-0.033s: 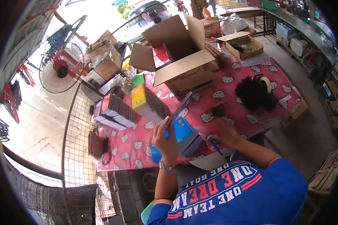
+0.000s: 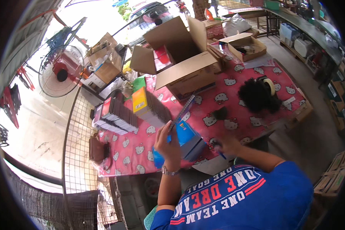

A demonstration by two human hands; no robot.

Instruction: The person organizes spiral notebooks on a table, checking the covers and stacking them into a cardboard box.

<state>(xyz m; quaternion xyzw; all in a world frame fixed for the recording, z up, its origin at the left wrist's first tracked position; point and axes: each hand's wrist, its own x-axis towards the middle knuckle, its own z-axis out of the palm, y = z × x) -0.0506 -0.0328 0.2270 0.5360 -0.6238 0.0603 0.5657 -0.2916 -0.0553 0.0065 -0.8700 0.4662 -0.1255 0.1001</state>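
My left hand (image 2: 167, 147) is closed on the lower end of a spiral notebook (image 2: 185, 108), which I hold tilted up and see almost edge-on. Below it lies a stack of blue-covered notebooks (image 2: 191, 138) at the table's near edge. My right hand (image 2: 229, 145) is to the right of that stack, slightly blurred. Its fingers are curled round a slim blue tool (image 2: 222, 155) with a dark end; its exact kind is too blurred to make out. A small dark pad (image 2: 220, 113) lies on the table beyond this hand.
Notebooks with yellow covers (image 2: 140, 100) and a red-topped pile (image 2: 119, 115) stand to the left. Behind them is an open cardboard box (image 2: 188, 80). A black fluffy bundle (image 2: 257, 96) and a tape roll (image 2: 271, 87) lie right. A brown bag (image 2: 97, 148) sits at the left edge.
My right hand has come down toward me, onto the slim blue tool, which has shifted slightly. My left hand keeps the notebook in nearly the same place.
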